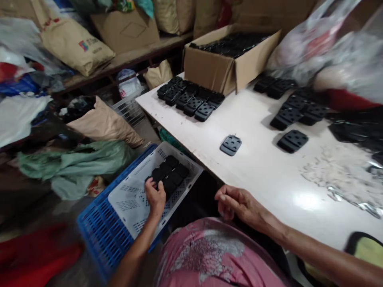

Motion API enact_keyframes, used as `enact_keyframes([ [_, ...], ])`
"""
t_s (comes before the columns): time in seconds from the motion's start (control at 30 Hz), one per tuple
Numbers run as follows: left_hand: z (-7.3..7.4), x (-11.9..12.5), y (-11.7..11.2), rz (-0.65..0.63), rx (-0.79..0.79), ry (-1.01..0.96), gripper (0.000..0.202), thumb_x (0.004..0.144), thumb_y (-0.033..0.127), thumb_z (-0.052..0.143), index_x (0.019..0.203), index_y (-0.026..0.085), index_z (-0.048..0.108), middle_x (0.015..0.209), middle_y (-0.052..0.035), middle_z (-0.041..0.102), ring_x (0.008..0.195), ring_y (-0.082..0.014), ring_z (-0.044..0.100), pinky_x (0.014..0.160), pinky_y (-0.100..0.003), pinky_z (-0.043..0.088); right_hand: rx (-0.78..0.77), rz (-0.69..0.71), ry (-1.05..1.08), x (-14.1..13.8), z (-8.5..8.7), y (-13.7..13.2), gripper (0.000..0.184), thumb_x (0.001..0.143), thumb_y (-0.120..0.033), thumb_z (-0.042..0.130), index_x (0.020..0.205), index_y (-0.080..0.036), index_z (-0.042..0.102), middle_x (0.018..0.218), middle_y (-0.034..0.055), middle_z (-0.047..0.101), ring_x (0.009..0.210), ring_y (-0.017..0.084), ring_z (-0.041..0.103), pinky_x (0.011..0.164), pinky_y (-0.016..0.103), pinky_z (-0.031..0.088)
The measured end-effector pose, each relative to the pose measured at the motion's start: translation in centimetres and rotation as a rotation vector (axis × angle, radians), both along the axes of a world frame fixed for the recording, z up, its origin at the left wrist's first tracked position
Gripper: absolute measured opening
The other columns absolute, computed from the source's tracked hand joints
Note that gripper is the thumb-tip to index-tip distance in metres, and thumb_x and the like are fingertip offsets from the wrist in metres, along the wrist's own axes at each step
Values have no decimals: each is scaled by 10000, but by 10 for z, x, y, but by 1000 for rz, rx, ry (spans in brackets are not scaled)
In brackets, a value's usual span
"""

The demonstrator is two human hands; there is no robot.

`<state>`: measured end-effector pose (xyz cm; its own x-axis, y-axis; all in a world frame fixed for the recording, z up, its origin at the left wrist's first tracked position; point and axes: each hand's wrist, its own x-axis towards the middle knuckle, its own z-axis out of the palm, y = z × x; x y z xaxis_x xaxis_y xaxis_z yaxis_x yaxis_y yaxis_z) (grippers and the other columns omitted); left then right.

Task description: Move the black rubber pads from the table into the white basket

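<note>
My left hand [155, 197] is down in a white perforated plastic crate [131, 199], its fingers over the end of a stack of black perforated plastic plates [170, 175]. The crate rests on a blue plastic crate [101, 235]. My right hand [239, 203] hangs at the front edge of a white table [263, 175], fingers loosely curled and holding nothing. The nearest piece to it is a single grey-black plate [230, 145] lying on the table. Another black plate [292, 140] lies to its right, and rows of similar plates [191, 101] stand further back.
A cardboard box [209, 67] of black plates stands at the table's far edge. A blurred plastic bag [329, 52] hangs over the right side, above more plates. Silvery scraps [344, 175] lie on the table. Sacks and green cloth [72, 167] crowd the floor at left.
</note>
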<state>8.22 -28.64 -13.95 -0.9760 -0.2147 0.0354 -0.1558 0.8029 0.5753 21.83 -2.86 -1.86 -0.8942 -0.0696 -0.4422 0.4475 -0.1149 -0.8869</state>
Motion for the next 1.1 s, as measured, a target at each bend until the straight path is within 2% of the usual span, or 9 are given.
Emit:
enact_keyframes([
  [0.1,65,-11,62,-456,189,273,275,929,297,451,1150,169,554,1007,-89,607,928,-194,590,870,-328,485,259,-168,87,-18,11,43,401,828,-579,565,860,-179,572,594,3,600,424,115,523,389,220,380],
  [0.2,113,-19,143,-799,181,343,264,897,302,548,1126,171,566,1014,-96,602,970,-208,575,918,-344,460,535,-334,193,-47,11,89,280,863,-445,516,880,-176,590,605,11,605,432,125,516,411,238,396],
  [0.33,131,-27,235,-882,-26,202,626,771,464,718,1226,87,509,1146,-198,559,1109,-311,524,951,-418,428,1026,-347,398,-90,3,142,210,828,-235,504,938,-150,663,685,49,660,563,152,564,560,264,425],
  [0.43,126,-32,267,-869,-135,103,656,701,419,789,1198,84,522,1168,-214,537,1134,-341,496,944,-436,423,1180,-157,481,-116,0,166,244,822,-162,510,995,-154,682,789,68,688,623,154,569,632,266,429],
  [0.67,122,-41,268,-891,-225,143,430,741,351,739,1080,126,602,1121,-174,546,1090,-331,505,931,-426,436,1384,194,480,-144,2,175,179,873,-126,514,945,-151,676,927,107,678,782,178,595,704,259,401],
  [0.83,117,-41,256,-889,-187,196,482,731,357,737,1128,122,596,1050,-151,554,1061,-313,529,939,-413,436,1408,192,449,-135,6,171,112,864,-108,504,862,-153,607,877,115,675,742,190,589,646,277,381],
  [0.9,115,-40,245,-896,-133,203,518,724,356,740,1159,115,593,1032,-143,550,1056,-304,537,947,-407,443,1196,6,449,-122,5,165,88,819,-93,528,779,-162,564,767,82,657,672,169,576,621,270,391],
  [0.97,114,-37,232,-911,-42,206,504,731,340,735,1168,129,600,1029,-129,546,1047,-284,548,954,-394,456,808,-188,434,-104,2,154,94,807,-133,542,728,-179,521,640,29,614,584,142,563,581,253,413],
  [1.1,113,-28,204,-936,167,193,487,726,289,732,1176,157,598,1037,-94,551,992,-228,584,943,-366,489,298,-298,414,-68,-7,122,226,833,-396,605,784,-202,501,561,-15,593,497,136,570,520,254,468],
])
